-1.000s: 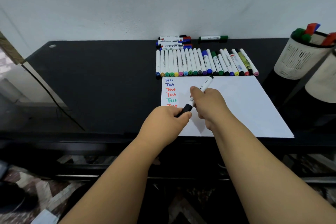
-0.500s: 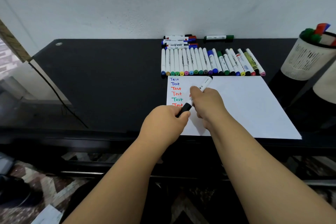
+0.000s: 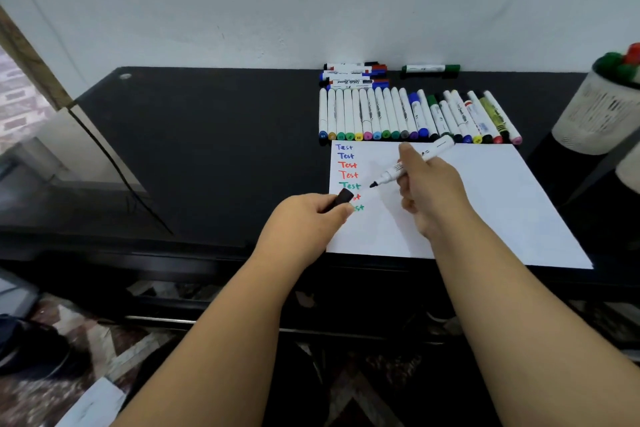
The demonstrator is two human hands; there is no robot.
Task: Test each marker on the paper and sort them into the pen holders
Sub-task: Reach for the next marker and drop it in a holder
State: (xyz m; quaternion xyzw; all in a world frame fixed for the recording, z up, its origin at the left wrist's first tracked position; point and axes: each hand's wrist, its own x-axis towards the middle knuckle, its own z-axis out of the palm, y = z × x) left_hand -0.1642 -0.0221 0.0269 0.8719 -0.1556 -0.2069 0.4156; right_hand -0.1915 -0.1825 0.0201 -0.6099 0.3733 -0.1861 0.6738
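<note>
Seven coloured "Test" words are already written down the left edge of the paper (image 3: pixel 485 191), the lower two partly hidden by the left hand (image 3: pixel 308 222); about seven markers are therefore judged to have been tried. Green and red caps are seen standing out of the white pen holder (image 3: pixel 595 114) at the right of the table (image 3: pixel 207 135), so some sorting is done, though its contents are cut off by the frame edge and cannot be counted. A second holder is only glimpsed below it.

A black-tipped marker (image 3: pixel 412 163) is held uncapped in the right hand (image 3: pixel 433 191), fingers curled round its barrel, the nib poised just above the paper beside the green word. Its black cap (image 3: pixel 341 199) is pinched in the left hand's curled fingers.

Much is left: a long row of markers (image 3: pixel 415 114) lies untested along the paper's far edge, with a small stack of whiteboard markers (image 3: pixel 353 74) and one green marker (image 3: pixel 431 68) behind it by the wall.
</note>
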